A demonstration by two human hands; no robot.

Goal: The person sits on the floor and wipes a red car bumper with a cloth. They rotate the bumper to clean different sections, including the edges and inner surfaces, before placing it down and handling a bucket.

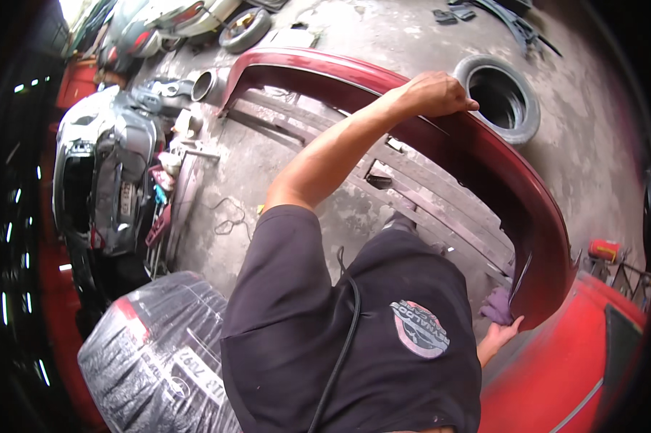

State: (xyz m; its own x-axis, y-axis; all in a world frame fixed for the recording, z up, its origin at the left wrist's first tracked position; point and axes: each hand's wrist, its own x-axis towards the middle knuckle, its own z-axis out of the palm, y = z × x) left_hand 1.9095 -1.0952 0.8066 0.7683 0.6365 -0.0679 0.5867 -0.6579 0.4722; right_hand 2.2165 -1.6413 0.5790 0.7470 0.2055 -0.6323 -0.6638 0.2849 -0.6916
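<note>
A long dark red bumper point(506, 180) arched across the work area in front of the person, from the upper middle round to the lower right, over grey beams point(419, 169) on the floor point(217, 177). The left hand point(441, 94) was curled in a fist around the bumper's upper edge, near the middle of its length, with the arm stretched out. The right hand point(502, 335) gripped the bumper's near end at the lower right, its thumb and fingers at the edge. A purple cloth point(496, 307) sat just beside the right hand; whether any finger held it could not be told. Just beyond the left hand lay a tyre point(531, 108), flat on the floor and partly hidden by the bumper. Near the bumper's far end stood a round metal can point(205, 86), its mouth facing the bumper, and a wheel point(246, 30) lay farther up. A thin cable point(229, 224) was coiled loosely on the floor to the left. A car wrapped in clear plastic point(152, 353) filled the lower left, and a bright red panel point(549, 368) the lower right, near the right hand.
</note>
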